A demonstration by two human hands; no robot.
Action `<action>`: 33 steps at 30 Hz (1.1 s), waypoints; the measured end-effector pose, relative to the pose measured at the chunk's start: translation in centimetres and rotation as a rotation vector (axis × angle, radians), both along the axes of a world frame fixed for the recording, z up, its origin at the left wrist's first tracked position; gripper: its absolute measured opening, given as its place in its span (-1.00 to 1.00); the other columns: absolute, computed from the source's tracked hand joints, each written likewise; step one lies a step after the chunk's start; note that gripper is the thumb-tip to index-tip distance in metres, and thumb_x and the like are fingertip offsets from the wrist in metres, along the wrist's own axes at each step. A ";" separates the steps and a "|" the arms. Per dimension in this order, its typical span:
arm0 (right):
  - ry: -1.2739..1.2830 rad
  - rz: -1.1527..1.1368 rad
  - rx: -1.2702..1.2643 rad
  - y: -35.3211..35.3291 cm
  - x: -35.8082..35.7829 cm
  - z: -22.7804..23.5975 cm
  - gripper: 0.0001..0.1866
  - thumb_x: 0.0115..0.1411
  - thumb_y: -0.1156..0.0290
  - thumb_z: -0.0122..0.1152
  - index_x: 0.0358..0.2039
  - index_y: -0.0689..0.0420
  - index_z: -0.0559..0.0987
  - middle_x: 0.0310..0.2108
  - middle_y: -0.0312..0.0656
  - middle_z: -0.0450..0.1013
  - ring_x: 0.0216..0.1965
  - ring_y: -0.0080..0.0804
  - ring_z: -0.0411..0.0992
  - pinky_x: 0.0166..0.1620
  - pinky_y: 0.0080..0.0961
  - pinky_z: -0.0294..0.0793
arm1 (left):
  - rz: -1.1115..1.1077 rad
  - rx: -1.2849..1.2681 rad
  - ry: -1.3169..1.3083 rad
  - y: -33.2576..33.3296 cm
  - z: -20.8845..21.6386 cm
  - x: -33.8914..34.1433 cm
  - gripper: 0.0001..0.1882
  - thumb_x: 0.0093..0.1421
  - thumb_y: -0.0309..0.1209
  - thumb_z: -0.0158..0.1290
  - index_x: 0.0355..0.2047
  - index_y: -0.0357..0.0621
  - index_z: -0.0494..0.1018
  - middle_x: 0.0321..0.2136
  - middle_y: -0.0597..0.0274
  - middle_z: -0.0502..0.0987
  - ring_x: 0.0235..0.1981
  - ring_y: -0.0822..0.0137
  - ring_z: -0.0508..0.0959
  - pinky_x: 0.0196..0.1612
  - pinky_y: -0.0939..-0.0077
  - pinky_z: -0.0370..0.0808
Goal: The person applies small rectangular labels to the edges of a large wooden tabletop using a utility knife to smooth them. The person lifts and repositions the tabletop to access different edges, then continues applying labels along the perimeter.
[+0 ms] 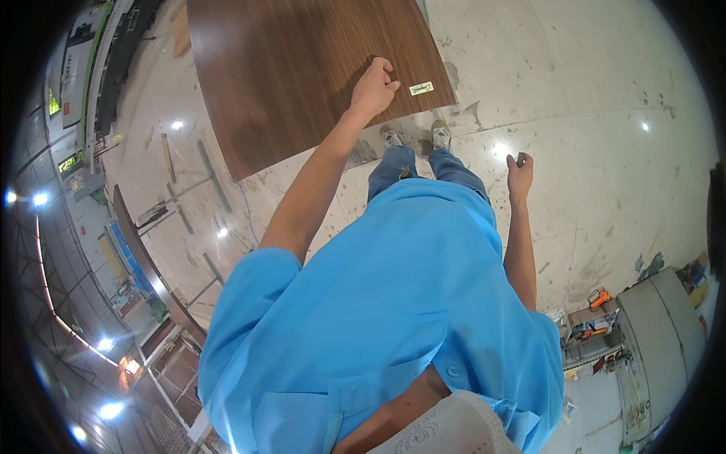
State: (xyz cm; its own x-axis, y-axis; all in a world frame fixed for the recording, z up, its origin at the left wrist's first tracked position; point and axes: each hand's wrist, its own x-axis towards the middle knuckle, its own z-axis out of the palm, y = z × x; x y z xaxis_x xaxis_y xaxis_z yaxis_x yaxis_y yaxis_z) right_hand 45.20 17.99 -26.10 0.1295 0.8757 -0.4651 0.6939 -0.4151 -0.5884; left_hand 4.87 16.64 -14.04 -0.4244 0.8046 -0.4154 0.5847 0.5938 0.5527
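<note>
One brown panel (pixel 291 79) could scuff if your curled left hand (pixel 372 89), contents unclear, drags; your right hand (pixel 519 178) pinches a dark piece (pixel 520 160).

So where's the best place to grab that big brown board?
Probably the board is best held by its near edge, toward both corners, coming from the side of the person: it looks broad and flat, and that edge faces them.
</note>
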 end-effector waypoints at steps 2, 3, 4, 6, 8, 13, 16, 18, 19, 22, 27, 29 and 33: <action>0.009 0.025 -0.037 -0.6 0.9 -0.3 -0.34 0.20 0.12 0.35 0.19 0.26 0.44 0.00 0.18 0.55 0.02 -0.01 0.55 0.11 -0.21 0.47 | 0.058 -0.012 0.046 0.4 0.0 0.8 -0.41 0.08 -0.18 0.43 -0.05 -0.12 0.33 -0.23 0.09 0.53 -0.17 0.07 0.59 -0.10 0.17 0.50; -0.003 0.013 -0.054 -0.7 1.2 -0.5 -0.34 0.20 0.13 0.35 0.19 0.26 0.44 0.00 0.17 0.55 0.01 -0.02 0.54 0.11 -0.21 0.46 | 0.045 -0.022 0.096 0.5 -0.1 1.1 -0.42 0.08 -0.20 0.43 -0.04 -0.11 0.33 -0.24 0.09 0.53 -0.18 0.08 0.59 -0.11 0.17 0.50; 0.007 0.038 -0.068 -0.7 1.4 -0.6 -0.35 0.20 0.13 0.35 0.18 0.26 0.45 -0.01 0.16 0.55 0.01 -0.02 0.54 0.11 -0.21 0.46 | 0.028 -0.014 0.141 0.7 -0.2 1.3 -0.42 0.08 -0.22 0.42 -0.04 -0.10 0.33 -0.25 0.09 0.53 -0.18 0.08 0.59 -0.11 0.18 0.50; 0.010 0.039 -0.099 -0.3 1.5 -1.0 -0.36 0.20 0.13 0.35 0.17 0.26 0.46 -0.02 0.13 0.56 -0.01 -0.03 0.54 0.11 -0.22 0.46 | 0.022 -0.008 0.132 0.9 -0.5 1.3 -0.44 0.10 -0.25 0.41 -0.03 -0.11 0.34 -0.26 0.10 0.51 -0.20 0.11 0.58 -0.13 0.21 0.50; 0.035 0.072 -0.126 0.6 1.2 -1.3 -0.37 0.19 0.12 0.34 0.16 0.25 0.47 -0.04 0.11 0.56 -0.02 -0.05 0.54 0.11 -0.23 0.45 | 0.053 -0.026 0.037 0.6 -0.8 0.8 -0.48 0.15 -0.28 0.38 -0.01 -0.13 0.34 -0.26 0.12 0.49 -0.22 0.16 0.56 -0.15 0.26 0.51; 0.120 0.092 -0.100 3.2 -0.7 -2.1 -0.38 0.19 0.12 0.34 0.15 0.25 0.50 -0.07 0.11 0.58 -0.05 -0.06 0.56 0.08 -0.24 0.47 | 0.143 0.239 0.081 -1.6 -1.7 1.8 -0.61 0.18 -0.40 0.31 -0.04 -0.15 0.43 -0.19 0.11 0.49 -0.24 0.17 0.55 -0.13 0.26 0.51; 0.160 0.103 -0.094 4.1 -1.5 -1.9 -0.39 0.19 0.12 0.34 0.15 0.25 0.51 -0.06 0.12 0.59 -0.06 -0.06 0.57 0.06 -0.25 0.49 | 0.268 0.352 0.048 -3.0 -2.3 4.8 -0.67 0.15 -0.44 0.31 -0.08 -0.11 0.52 -0.18 0.17 0.51 -0.19 0.15 0.56 -0.08 0.23 0.51; 0.149 0.126 -0.098 4.4 -1.7 -1.6 -0.41 0.20 0.13 0.33 0.13 0.25 0.54 -0.05 0.12 0.60 -0.06 -0.07 0.58 0.05 -0.26 0.50 | 0.332 0.338 0.021 -3.6 -2.6 6.7 -0.68 0.12 -0.47 0.31 -0.09 -0.07 0.59 -0.16 0.20 0.52 -0.14 0.15 0.55 -0.02 0.23 0.48; 0.140 0.153 -0.118 4.5 -1.7 -1.5 -0.42 0.20 0.13 0.33 0.12 0.26 0.55 -0.05 0.12 0.60 -0.05 -0.07 0.58 0.05 -0.26 0.50 | 0.356 0.372 0.036 -3.7 -2.7 7.3 -0.68 0.11 -0.48 0.32 -0.10 -0.06 0.59 -0.17 0.21 0.53 -0.14 0.16 0.55 0.00 0.23 0.47; 0.116 0.217 -0.141 4.4 -1.6 -1.4 -0.45 0.21 0.14 0.32 0.08 0.28 0.57 -0.05 0.11 0.61 -0.03 -0.07 0.58 0.06 -0.27 0.50 | 0.401 0.444 0.069 -3.6 -3.0 8.2 -0.70 0.09 -0.50 0.32 -0.14 -0.06 0.61 -0.21 0.23 0.54 -0.12 0.17 0.54 0.03 0.22 0.43; 0.083 0.234 -0.159 3.9 -0.8 -2.0 -0.47 0.22 0.15 0.32 0.05 0.31 0.58 -0.05 0.11 0.61 -0.03 -0.05 0.59 0.08 -0.27 0.51 | 0.423 0.451 0.069 -3.4 -3.3 8.4 -0.78 0.07 -0.50 0.33 -0.23 -0.05 0.64 -0.28 0.28 0.57 -0.13 0.16 0.53 0.02 0.19 0.40; 0.079 0.261 -0.136 3.7 -0.4 -2.4 -0.47 0.22 0.15 0.33 0.05 0.31 0.58 -0.04 0.11 0.61 -0.03 -0.04 0.59 0.08 -0.26 0.51 | 0.385 0.450 0.101 -3.4 -3.4 8.4 -0.78 0.08 -0.50 0.32 -0.24 -0.03 0.63 -0.27 0.27 0.57 -0.13 0.17 0.53 0.02 0.19 0.38; 0.042 0.264 -0.165 3.3 0.3 -3.4 -0.48 0.22 0.16 0.33 0.04 0.32 0.58 -0.05 0.13 0.61 -0.02 -0.02 0.58 0.09 -0.24 0.51 | 0.373 0.397 0.110 -3.3 -3.4 8.7 -0.83 0.11 -0.49 0.30 -0.26 -0.02 0.63 -0.26 0.29 0.56 -0.13 0.19 0.52 0.03 0.20 0.35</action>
